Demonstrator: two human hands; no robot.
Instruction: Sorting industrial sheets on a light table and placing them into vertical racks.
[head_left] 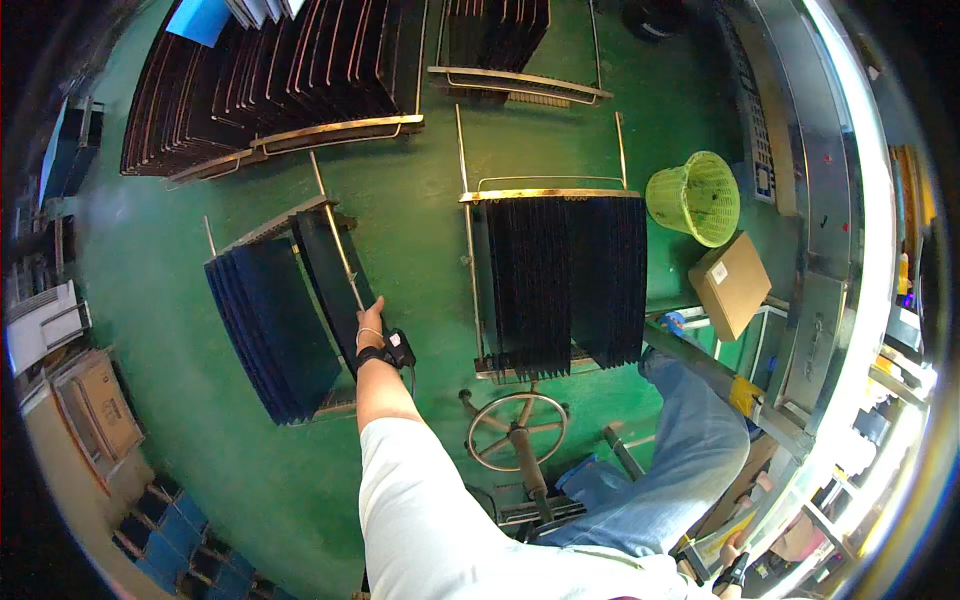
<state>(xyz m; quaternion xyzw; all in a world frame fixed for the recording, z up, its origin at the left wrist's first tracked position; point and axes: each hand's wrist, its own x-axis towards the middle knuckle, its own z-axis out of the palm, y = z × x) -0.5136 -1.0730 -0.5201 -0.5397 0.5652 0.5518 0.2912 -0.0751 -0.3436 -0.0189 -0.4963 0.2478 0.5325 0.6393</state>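
My left hand (370, 318) reaches out to a metal rack of dark thin panels (268, 315) on the left. Its fingers close around the lower end of the rack's metal rod (342, 245), beside the panel nearest me. A black strap and a small black device (399, 348) sit at that wrist. My right hand (734, 550) is at the lower right by the bench, with a dark band at its wrist. Its fingers are small and partly hidden, so what it touches does not show.
A second rack of dark panels (560, 280) stands in front of me, and larger racks (290, 70) are farther off. To the right are a yellow-green basket (697, 200), a cardboard box (731, 284) and a metal bench frame (815, 340). A spoked metal ring (517, 397) stands near my legs.
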